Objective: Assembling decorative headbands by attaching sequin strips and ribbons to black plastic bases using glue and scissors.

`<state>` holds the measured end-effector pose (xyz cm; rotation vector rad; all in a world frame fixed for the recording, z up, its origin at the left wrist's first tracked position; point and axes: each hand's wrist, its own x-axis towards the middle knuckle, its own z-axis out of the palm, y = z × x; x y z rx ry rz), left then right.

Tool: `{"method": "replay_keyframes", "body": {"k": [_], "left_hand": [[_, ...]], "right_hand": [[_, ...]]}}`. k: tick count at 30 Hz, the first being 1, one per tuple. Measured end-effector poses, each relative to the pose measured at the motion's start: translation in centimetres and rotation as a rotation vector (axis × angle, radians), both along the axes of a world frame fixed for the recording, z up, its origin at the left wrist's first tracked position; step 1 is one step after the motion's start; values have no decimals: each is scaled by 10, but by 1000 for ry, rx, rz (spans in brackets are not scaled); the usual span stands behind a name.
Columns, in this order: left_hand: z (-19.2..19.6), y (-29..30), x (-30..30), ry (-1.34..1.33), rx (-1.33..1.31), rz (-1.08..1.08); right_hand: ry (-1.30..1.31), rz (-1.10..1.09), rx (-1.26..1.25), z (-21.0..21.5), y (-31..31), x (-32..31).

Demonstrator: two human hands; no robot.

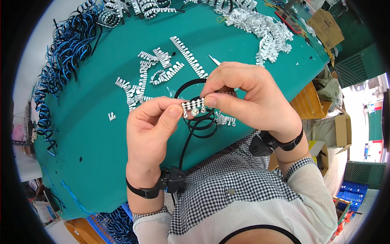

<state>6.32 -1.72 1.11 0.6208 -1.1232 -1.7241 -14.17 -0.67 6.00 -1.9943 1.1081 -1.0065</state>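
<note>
A short strip of rhinestone trim (195, 109), silvery with clear stones and small drops, stretches between my two hands above the table. My left hand (147, 128) pinches its left end between thumb and forefinger. At the other end my right hand (254, 91) grips it, thumb in front and fingers curled behind. More of the trim (225, 119) hangs below my right hand. A coiled black cord or ribbon (185, 148) lies just under both hands, partly covered by them. What my right fingers hold behind the thumb is hidden.
The green table (113, 162) carries cut trim pieces (142, 77) and a straight strip (189, 57) beyond my hands. A white pointed tool (214, 60) lies by my right hand. Blue-black ribbon curls (65, 53) line the left edge; a trim heap (268, 36) and red-edged phone (287, 22) sit far right.
</note>
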Motion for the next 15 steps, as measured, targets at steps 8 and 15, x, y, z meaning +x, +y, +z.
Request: {"method": "replay_keyframes", "body": {"k": [8, 15], "left_hand": [[10, 8, -17, -92, -64, 125], [8, 11, -19, -206, -55, 235]], "right_hand": [[-64, -92, 1, -3, 4, 1], [57, -151, -90, -3, 8, 6]]}}
